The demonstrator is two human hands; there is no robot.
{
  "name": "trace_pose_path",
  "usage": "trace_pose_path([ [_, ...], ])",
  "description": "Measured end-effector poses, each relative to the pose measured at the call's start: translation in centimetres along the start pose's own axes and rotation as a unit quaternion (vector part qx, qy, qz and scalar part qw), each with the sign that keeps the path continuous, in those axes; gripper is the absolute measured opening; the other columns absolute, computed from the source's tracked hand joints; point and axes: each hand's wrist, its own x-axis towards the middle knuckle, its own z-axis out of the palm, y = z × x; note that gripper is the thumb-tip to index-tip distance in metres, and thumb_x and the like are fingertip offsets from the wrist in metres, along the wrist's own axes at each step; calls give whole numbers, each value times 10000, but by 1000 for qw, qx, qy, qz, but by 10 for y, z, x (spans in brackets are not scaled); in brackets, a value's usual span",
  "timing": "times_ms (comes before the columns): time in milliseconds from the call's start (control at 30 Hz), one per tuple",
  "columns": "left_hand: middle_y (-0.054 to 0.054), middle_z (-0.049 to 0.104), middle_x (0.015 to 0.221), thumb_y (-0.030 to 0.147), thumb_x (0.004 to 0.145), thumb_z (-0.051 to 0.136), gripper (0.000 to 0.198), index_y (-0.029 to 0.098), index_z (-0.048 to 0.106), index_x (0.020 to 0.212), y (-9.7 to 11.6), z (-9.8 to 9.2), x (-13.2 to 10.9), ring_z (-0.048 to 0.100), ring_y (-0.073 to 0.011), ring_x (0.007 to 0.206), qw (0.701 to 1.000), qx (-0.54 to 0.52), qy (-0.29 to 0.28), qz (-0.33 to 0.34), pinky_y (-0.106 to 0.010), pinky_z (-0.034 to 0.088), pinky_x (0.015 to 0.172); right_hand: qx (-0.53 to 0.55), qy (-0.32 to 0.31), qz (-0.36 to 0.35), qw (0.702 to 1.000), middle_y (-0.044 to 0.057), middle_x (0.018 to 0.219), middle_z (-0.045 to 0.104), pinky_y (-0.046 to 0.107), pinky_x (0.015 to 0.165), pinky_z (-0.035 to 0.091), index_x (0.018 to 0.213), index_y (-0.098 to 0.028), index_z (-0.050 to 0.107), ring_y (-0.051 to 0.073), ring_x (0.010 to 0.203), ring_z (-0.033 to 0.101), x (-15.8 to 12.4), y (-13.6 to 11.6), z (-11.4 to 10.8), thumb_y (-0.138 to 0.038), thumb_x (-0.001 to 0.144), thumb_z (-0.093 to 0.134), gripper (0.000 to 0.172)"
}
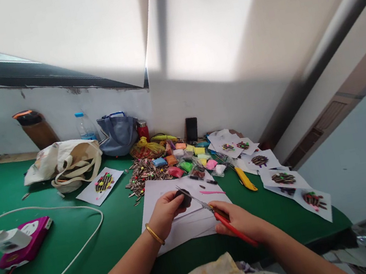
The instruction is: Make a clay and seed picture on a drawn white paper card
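Observation:
My left hand (164,216) pinches a dark brown lump of clay (183,198) above white paper (155,203). Red-handled scissors (224,218) are gripped in my right hand (238,222), and their blades point left, right by the lump. Whether the blades touch it I cannot tell. On the paper lie a pink strip (212,192), which looks like a small clay tool, and several small dark pieces (211,181). Behind the paper are a heap of striped seeds (142,175) with coloured bits and several small bags of coloured clay (175,172).
A yellow utility knife (246,178) lies right of the paper. Decorated picture cards (284,179) line the right edge, and another card (101,186) lies left. Bags (117,134), a bottle (84,126) and a phone (191,129) stand at the back. A cable (82,249) loops from a purple power strip (35,245).

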Motion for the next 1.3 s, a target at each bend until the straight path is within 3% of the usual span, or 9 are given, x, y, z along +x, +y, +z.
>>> trace_pose_path([
  [233, -79, 708, 816, 390, 654, 793, 341, 129, 692, 849, -1, -1, 0, 651, -167, 737, 1000, 6, -6, -4, -262, 479, 683, -22, -5, 10, 1000, 20, 935, 604, 286, 761, 439, 1202, -193, 573, 191, 829, 527, 0, 4, -4, -443, 729, 679, 545],
  [533, -63, 698, 764, 379, 610, 816, 356, 122, 686, 820, -7, 2, 7, 637, -143, 655, 999, 14, -9, -32, -229, 464, 605, -18, 11, 51, 998, -39, 744, 562, 229, 621, 369, 985, -210, 635, 132, 663, 462, -7, 3, -5, -396, 711, 684, 334],
  [667, -74, 710, 782, 376, 610, 815, 354, 123, 686, 822, -9, 3, 8, 639, -143, 652, 999, 29, -2, -45, -226, 465, 594, -32, 52, 71, 996, -13, 830, 622, 243, 645, 403, 1051, -210, 625, 163, 723, 537, -11, 16, -12, -434, 726, 666, 397],
  [833, -91, 719, 812, 371, 636, 806, 352, 120, 692, 855, -5, 0, 8, 658, -157, 693, 1000, 18, 6, -24, -232, 478, 623, -133, 120, 130, 975, 56, 1053, 663, 294, 753, 450, 1199, -227, 568, 230, 897, 613, -12, 40, -31, -521, 758, 617, 533],
  [1033, -76, 712, 834, 337, 629, 816, 346, 135, 666, 866, 2, -11, 11, 667, -159, 710, 996, -47, 70, 0, -262, 521, 671, -298, 122, 172, 931, 90, 1168, 633, 281, 778, 432, 1330, -243, 486, 233, 994, 608, -14, 60, -50, -396, 831, 527, 524],
  [1167, -74, 711, 844, 311, 634, 812, 332, 141, 655, 872, 2, -16, 14, 670, -152, 722, 992, -65, 110, -2, -218, 500, 613, -359, 127, 181, 907, 106, 1251, 593, 304, 878, 412, 1331, -218, 498, 246, 1124, 557, -15, 78, -61, -254, 811, 515, 522],
  [1300, -66, 708, 839, 301, 650, 796, 310, 142, 648, 872, 1, -18, 17, 670, -143, 716, 989, -68, 131, 2, -207, 491, 604, -393, 97, 189, 895, 116, 1249, 583, 341, 893, 414, 1374, -230, 468, 266, 1141, 546, -14, 83, -69, -248, 826, 511, 550],
])
